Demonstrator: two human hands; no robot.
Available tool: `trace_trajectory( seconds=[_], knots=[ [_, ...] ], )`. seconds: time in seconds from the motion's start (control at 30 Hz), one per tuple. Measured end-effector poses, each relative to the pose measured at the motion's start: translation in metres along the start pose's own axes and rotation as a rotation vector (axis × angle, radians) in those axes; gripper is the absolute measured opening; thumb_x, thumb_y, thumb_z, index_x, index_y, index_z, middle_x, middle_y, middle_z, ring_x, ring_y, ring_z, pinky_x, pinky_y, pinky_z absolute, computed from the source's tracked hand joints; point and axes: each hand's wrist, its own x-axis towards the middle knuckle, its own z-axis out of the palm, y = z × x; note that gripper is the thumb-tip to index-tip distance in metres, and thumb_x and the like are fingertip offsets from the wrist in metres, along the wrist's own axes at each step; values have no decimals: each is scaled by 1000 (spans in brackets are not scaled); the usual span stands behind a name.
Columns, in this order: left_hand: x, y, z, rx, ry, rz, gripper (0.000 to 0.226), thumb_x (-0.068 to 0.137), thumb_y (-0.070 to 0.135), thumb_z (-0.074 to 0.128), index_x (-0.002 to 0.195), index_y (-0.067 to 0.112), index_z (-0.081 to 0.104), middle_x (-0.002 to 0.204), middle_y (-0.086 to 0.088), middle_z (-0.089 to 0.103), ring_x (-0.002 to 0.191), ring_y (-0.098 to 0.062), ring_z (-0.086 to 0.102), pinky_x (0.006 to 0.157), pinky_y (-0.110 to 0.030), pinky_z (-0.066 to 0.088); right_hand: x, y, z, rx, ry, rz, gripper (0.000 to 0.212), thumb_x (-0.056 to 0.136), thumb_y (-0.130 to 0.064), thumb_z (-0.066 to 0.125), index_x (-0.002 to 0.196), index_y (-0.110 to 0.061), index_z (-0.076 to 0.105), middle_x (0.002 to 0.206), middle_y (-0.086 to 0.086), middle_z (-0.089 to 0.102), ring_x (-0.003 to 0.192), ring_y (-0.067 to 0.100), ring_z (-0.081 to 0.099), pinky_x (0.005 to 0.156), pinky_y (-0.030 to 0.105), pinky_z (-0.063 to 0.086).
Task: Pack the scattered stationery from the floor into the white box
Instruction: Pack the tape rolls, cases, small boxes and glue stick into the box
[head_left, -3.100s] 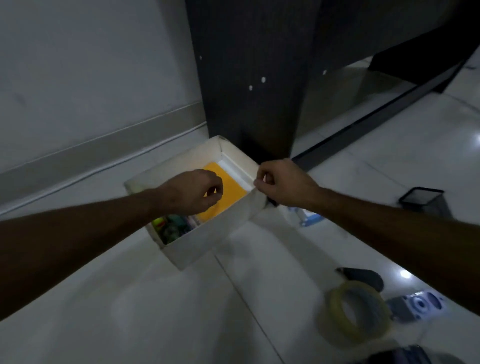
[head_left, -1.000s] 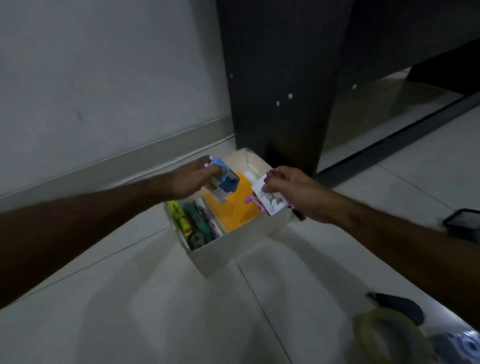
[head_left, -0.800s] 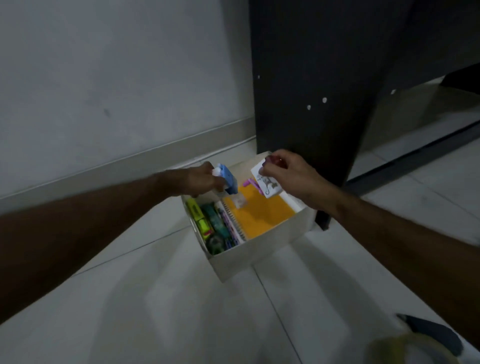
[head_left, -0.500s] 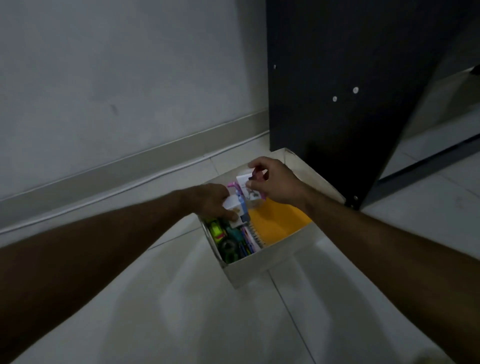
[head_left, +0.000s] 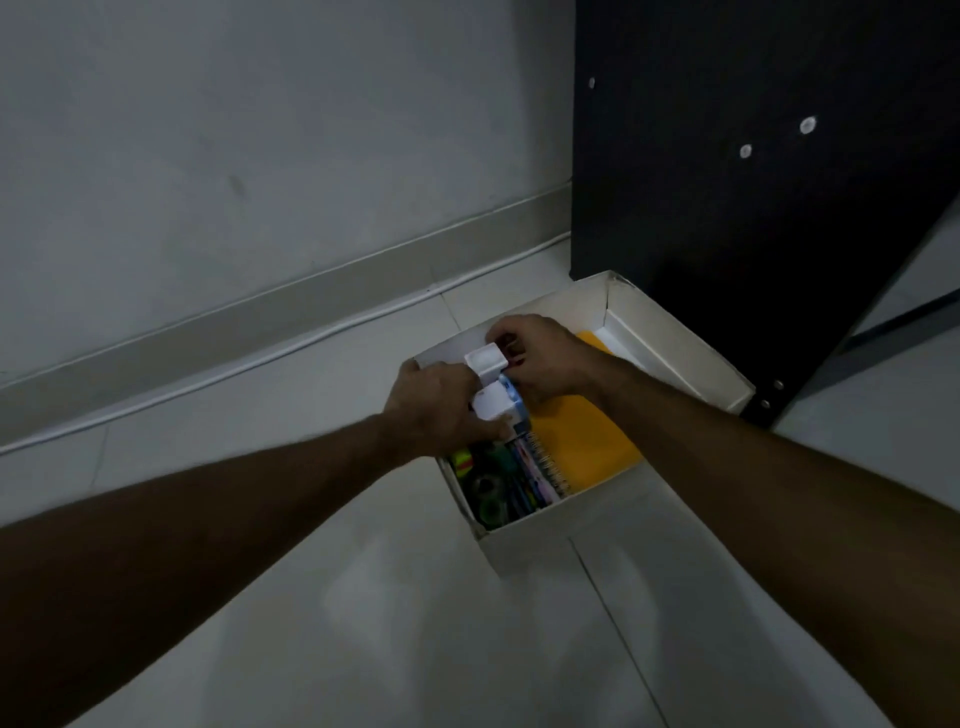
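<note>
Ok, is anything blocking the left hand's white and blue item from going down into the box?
Nothing visible blocks it. The left hand holds the white and blue item over the white box, beside the orange notebook. The right hand crowds that spot.

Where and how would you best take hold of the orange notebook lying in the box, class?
Probably at the notebook's free long edge, opposite the spiral, coming from above on the box's right side. It lies flat with pens packed against the spiral, and both hands, left and right, crowd its far end.
</note>
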Motion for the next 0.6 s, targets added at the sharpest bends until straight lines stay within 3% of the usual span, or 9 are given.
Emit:
trace_trajectory(
  seconds=[0.17,0.27,0.37,0.5,0.6],
  knots=[
    [3,9,3,167,-36,0,69,75,81,48,107,21,60,101,-4,69,91,-24,62,97,-42,33,-1,-2,-5,54,-30,28,45,70,2,74,112,-12,69,107,5,70,96,19,68,88,42,58],
    [1,7,-4,233,-59,20,62,78,78,48,103,22,54,103,-6,67,98,-26,59,100,-45,32,-2,-8,-1,60,-64,-6,48,76,1,74,122,-10,66,118,6,68,103,16,65,90,29,55],
    [-3,7,-6,292,-51,30,64,75,80,49,102,22,54,104,-5,65,105,-27,52,95,-43,33,-6,-9,5,57,-43,-27,46,80,-3,72,124,-13,65,119,2,66,99,8,60,77,10,45],
    [-6,2,-11,225,-58,-28,66,64,88,53,76,24,45,82,-1,58,88,-22,50,86,-40,35,-13,-7,12,69,61,-54,33,77,-3,74,108,-10,64,105,3,68,87,8,60,71,16,50],
    [-6,1,-18,200,-32,-12,63,65,86,55,73,23,45,71,3,49,81,-20,47,82,-39,33,-17,-6,12,165,58,-12,30,80,3,70,108,-6,63,105,4,67,89,10,64,73,16,54]
  ],
)
